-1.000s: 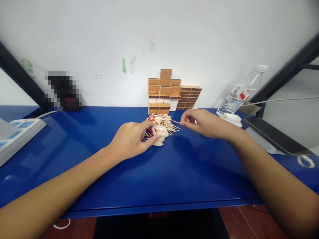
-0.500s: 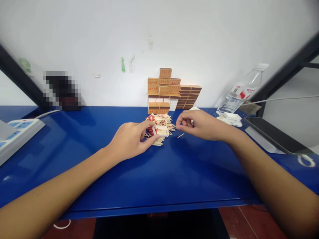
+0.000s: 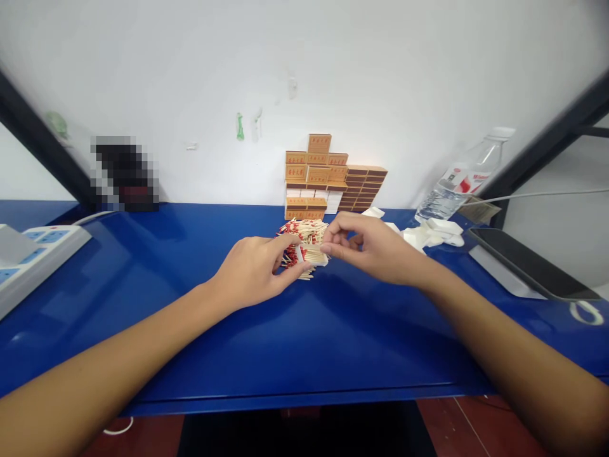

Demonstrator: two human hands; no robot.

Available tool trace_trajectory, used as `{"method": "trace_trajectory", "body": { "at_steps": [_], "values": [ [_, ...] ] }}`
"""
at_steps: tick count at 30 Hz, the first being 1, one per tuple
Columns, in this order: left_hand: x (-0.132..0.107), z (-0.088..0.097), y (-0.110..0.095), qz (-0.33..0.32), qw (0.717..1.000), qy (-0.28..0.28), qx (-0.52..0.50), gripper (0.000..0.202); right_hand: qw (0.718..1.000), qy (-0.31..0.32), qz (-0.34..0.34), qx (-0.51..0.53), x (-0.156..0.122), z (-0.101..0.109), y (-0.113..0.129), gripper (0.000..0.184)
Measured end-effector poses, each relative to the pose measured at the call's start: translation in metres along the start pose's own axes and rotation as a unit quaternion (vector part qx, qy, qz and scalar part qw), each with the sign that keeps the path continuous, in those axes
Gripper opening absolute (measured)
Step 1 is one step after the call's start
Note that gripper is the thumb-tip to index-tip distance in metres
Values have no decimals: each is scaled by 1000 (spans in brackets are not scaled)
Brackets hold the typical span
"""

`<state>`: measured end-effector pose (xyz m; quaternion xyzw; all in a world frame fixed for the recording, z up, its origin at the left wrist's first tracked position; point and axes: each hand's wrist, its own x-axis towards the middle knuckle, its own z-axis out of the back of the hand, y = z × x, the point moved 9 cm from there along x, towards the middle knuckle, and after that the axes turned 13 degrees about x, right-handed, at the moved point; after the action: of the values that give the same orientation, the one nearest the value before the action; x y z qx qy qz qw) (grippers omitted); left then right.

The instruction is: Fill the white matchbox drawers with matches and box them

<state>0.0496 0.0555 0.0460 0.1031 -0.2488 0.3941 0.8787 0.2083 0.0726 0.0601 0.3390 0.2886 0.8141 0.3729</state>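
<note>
My left hand (image 3: 254,270) pinches a small white matchbox tray (image 3: 320,261) between thumb and fingers, close above the blue table. Red-tipped matchsticks (image 3: 311,254) lie side by side in the tray. Behind and beneath it spreads a heap of loose matchsticks (image 3: 302,227) with red heads. My right hand (image 3: 364,244) is at the tray's right end, its thumb and forefinger closed in a pinch. A thin pale matchstick seems to sit at those fingertips, partly hidden; its other fingers are curled.
Orange matchboxes (image 3: 316,171) stand stacked against the wall behind the heap. White empty trays (image 3: 415,238) lie to the right, near a tilted water bottle (image 3: 451,181) and a phone (image 3: 528,260). A power strip (image 3: 42,254) is at the left of the blue table (image 3: 285,355).
My right hand has moved left to the tray's end. The single match that lay on the table below it no longer shows. My left hand keeps hold of the tray.
</note>
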Motion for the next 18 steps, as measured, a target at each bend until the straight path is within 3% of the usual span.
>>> {"method": "trace_trajectory", "body": {
  "at_steps": [13, 18],
  "values": [
    [-1, 0, -2, -10, 1000, 2, -24, 41, 998, 54, 16, -39, -2, -14, -5, 20],
    [0, 1, -1, -9, 1000, 1, -23, 39, 999, 45, 13, -26, -2, -11, -1, 20]
  ]
}}
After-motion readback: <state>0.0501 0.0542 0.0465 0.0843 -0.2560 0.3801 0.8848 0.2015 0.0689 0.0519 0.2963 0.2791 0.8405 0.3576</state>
